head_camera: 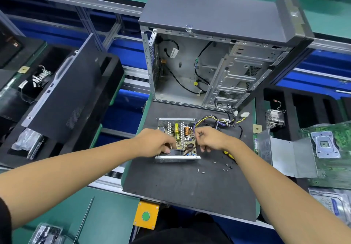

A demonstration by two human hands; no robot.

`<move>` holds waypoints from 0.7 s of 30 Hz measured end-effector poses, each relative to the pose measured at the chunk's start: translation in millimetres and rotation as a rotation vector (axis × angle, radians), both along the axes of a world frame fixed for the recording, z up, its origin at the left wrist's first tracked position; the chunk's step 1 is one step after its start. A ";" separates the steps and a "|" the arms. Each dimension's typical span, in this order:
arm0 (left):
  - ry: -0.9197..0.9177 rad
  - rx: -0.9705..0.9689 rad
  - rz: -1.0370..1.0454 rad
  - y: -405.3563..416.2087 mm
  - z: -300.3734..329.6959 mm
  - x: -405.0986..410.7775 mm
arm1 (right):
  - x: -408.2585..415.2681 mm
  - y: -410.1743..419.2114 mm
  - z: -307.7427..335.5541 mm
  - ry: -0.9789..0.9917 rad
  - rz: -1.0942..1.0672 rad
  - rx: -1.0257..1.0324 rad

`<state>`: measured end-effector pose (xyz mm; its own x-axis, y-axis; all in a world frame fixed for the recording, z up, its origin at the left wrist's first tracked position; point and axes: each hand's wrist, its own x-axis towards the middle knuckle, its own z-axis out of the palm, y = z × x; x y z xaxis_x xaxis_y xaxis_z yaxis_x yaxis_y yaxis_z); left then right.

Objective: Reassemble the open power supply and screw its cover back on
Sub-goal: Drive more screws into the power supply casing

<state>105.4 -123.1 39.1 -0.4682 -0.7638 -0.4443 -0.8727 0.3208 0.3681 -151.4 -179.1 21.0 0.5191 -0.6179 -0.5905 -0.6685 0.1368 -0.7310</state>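
The open power supply (177, 139) lies on a dark mat (190, 186), its circuit board and coils exposed and its wire bundle (218, 123) trailing to the right. My left hand (155, 143) grips the supply's front left part, fingers curled down into the casing. My right hand (210, 139) holds the right edge of the board with curled fingers; its fingertips are hidden. The bent grey metal cover (284, 156) lies to the right of the mat. Several small screws (228, 167) are scattered on the mat. A yellow screwdriver handle (230, 155) peeks out from under my right forearm.
An open computer case (218, 63) stands right behind the supply. A motherboard (326, 148) and a heatsink (273, 118) lie to the right. Black foam trays (66, 95) with parts sit at the left. A yellow box with a green button (146, 215) is on the bench's front edge.
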 end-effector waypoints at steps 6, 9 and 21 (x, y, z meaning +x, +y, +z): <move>-0.001 -0.078 0.014 10.9 -6.9 -1.6 | -2.5 -1.1 -1.8 -0.050 -0.006 -0.035; -0.029 -0.048 -0.046 8.1 -5.6 -5.4 | -6.2 -2.9 -4.5 -0.004 0.003 -0.051; 0.016 0.077 -0.195 -0.5 2.2 0.0 | -8.5 -1.2 -16.6 -0.061 -0.075 -0.154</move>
<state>105.4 -123.6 41.3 -0.6114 -0.6219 -0.4893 -0.7906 0.4539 0.4110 -159.9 -180.2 4.4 0.5001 -0.7371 -0.4545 -0.6146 0.0677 -0.7859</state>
